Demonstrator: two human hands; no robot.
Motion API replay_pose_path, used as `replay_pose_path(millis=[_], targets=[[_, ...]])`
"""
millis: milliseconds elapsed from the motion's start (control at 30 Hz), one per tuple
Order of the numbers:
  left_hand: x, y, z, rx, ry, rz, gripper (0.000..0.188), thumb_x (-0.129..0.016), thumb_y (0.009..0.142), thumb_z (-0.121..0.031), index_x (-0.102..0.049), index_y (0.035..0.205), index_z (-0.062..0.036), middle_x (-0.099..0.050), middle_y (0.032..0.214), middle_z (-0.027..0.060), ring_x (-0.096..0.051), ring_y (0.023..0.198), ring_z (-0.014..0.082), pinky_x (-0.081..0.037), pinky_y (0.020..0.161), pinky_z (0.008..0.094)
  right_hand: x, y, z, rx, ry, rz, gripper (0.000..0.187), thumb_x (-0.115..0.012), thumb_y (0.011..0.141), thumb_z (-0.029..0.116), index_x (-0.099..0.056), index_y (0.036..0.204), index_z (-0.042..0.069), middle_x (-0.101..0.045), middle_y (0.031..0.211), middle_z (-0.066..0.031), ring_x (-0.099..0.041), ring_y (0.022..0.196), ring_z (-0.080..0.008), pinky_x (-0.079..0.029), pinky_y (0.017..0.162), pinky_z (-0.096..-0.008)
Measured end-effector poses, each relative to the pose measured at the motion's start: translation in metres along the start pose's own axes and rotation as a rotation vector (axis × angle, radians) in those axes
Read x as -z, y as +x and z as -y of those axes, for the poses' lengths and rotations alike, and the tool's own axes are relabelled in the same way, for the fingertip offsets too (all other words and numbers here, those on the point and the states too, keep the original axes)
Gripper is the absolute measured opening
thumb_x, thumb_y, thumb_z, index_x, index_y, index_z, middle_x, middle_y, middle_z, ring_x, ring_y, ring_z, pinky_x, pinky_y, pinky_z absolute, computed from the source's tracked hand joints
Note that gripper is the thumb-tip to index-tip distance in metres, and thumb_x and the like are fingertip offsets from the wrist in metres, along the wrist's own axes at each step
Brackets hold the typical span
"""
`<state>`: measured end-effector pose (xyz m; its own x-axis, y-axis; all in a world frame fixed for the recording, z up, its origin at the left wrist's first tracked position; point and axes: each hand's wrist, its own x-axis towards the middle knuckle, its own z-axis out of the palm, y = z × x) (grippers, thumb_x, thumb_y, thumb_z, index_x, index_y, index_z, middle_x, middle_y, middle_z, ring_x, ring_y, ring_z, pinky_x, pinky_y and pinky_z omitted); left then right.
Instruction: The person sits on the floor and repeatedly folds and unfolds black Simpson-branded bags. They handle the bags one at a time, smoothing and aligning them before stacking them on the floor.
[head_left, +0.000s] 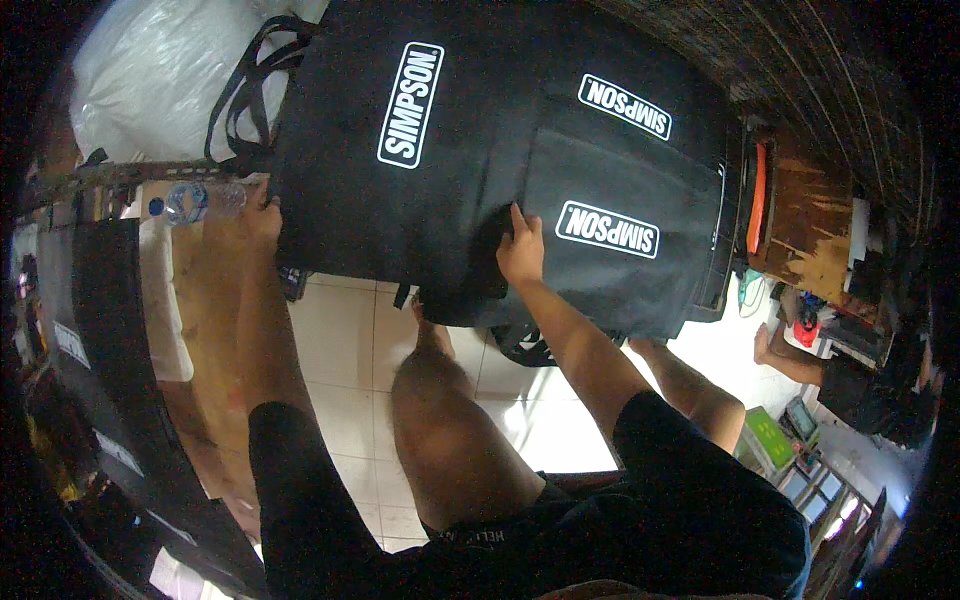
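While the person sits with bare knees over a pale tiled floor, both hands are on a large black fabric bag spread out in front of them. Right hand is pressed onto the bag near its lower middle, fingers bent and pinching a fold of the black fabric, so the grip is closed on the bag. Left hand sits at the bag's left edge, just below the black carry straps; it touches the fabric edge, but its fingers are mostly hidden by the cloth, so cannot tell whether that grip is closed or loose.

The bag lies flat-ish, upper centre of view, its lower edge hanging over the floor between the hands. It carries three white rounded label patches; one at upper left stands on end, two at right are tilted. A second layer or pocket panel overlaps the bag's right half.

Beside the left hand, a clear plastic bottle with blue cap lies on its side on a wooden surface. Above that, a white plastic sheet bundle. Along the left rim, more black fabric stacked or draped. At far right, a wooden desk with an orange strip at its near edge, and another person's bare foot on the floor further right.
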<state>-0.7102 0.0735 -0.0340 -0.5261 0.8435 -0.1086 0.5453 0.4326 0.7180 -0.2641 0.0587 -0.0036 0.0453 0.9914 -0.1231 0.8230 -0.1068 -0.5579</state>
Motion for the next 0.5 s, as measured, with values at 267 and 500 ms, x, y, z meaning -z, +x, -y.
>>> replay_pose_path(millis=[267,500], targets=[[-0.003,-0.077,-0.042,-0.029,0.218,-0.370,0.063,-0.071,0.075,-0.022,-0.046,0.130,-0.0055,-0.045,0.132,0.0207,-0.042,0.121,0.0347,-0.028,0.104,0.0426,0.011,0.000,-0.019,-0.015,0.048,0.047,0.066,-0.062,0.072,0.003,-0.039,0.133,0.009,-0.055,0.107,-0.0215,-0.057,0.092,-0.0380,-0.047,0.080,-0.0435],[-0.030,-0.126,0.016,0.297,-0.191,-0.429,0.067,-0.070,0.078,-0.017,-0.037,0.133,-0.0022,-0.051,0.122,0.0199,-0.049,0.113,0.0308,-0.039,0.093,0.0384,0.016,0.007,-0.023,-0.270,0.097,0.095,0.074,-0.061,0.069,0.006,-0.034,0.136,0.024,-0.065,0.077,-0.0119,-0.064,0.077,-0.0337,-0.049,0.073,-0.0439]])
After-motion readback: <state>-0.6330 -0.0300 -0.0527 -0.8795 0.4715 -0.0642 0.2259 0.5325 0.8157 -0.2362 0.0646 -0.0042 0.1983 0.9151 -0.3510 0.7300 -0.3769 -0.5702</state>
